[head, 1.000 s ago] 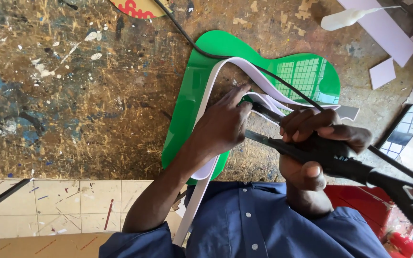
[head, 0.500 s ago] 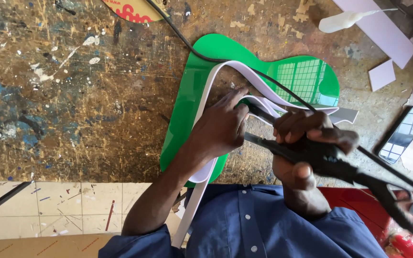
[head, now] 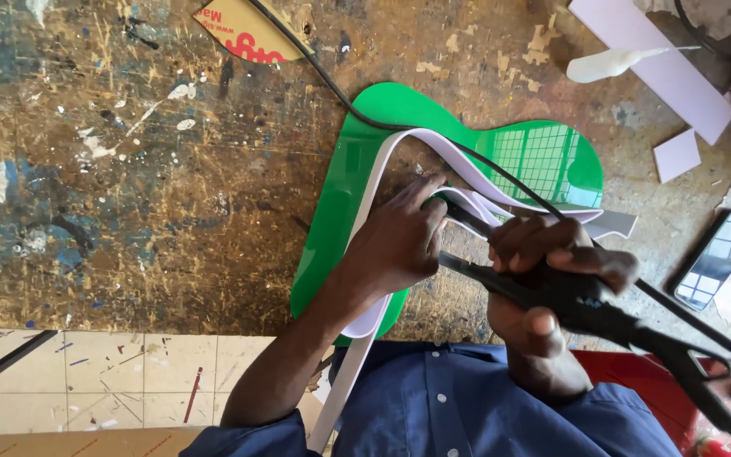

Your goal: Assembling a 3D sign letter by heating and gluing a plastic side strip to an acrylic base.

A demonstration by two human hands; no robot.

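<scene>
Black tool [head: 585, 309], perhaps shifted rightward, clenched in right hand [head: 552, 279]; left hand [head: 399, 245] pressing white strip [head: 382, 161] on green sign [head: 543, 156].

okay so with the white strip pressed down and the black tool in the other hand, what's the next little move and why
Probably ease the black tool, gripped in the right hand, tip-first toward the bend of the white strip. The left hand already pins that strip against the green panel, and the tip sits just beside its fingers.

White bent strip [head: 399, 156] edging green panel [head: 340, 211], black tool [head: 568, 296] gripped
</scene>
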